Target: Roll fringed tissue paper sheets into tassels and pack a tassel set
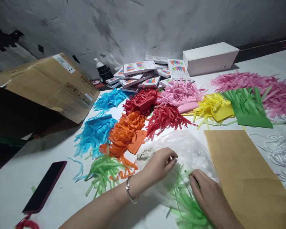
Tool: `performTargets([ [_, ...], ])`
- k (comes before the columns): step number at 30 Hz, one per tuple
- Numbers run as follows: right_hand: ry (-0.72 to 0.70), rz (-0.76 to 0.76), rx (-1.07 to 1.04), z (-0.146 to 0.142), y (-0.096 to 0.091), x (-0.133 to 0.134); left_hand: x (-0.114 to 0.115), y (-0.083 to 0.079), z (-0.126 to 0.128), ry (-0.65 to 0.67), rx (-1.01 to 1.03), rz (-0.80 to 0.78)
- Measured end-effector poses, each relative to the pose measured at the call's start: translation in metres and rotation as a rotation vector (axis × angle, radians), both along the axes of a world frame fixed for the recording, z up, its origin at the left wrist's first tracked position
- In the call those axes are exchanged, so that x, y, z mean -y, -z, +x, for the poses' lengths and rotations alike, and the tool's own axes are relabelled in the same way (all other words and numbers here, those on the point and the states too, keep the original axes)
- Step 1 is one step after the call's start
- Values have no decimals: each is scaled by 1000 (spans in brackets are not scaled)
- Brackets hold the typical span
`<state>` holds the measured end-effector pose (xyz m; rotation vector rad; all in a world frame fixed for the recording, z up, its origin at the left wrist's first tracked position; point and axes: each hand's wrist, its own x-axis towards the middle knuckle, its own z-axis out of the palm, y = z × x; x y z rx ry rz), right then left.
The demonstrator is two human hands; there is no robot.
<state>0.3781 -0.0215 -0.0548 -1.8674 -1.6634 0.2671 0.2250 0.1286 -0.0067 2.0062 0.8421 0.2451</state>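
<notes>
My left hand [160, 164] rests on a clear plastic bag [183, 149], its fingers pinched together on the film. My right hand [208, 194] presses down on a light green fringed paper tassel [184, 203] that lies partly under the bag, fingers curled around the strips. A small bundle of pale string [145, 154] lies in the bag just left of my left hand. A silver bracelet circles my left wrist.
Fringed paper tassels in blue [95, 132], orange [127, 132], red [163, 119], pink [181, 93], yellow [213, 108] and green [248, 106] cover the white table. A brown envelope [243, 171] lies right, a phone [45, 186] left, a cardboard box [45, 86] behind, small boxes [143, 74] at the back.
</notes>
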Motion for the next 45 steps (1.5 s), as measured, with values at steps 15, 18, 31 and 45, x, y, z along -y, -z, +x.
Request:
performTargets([
  [15,-253,337,4,-25,-72,24,70,-34,-45,-402,533,-1038],
  [18,-301,304,20,-39,-73,23,81,-33,-51,-420,581,-1004],
  [31,-347,205,52,-55,-87,30,112,-22,-72,-385,555,-675],
  [45,-412,111,-92,-64,-80,36,119,-25,-84,-340,527,-341],
])
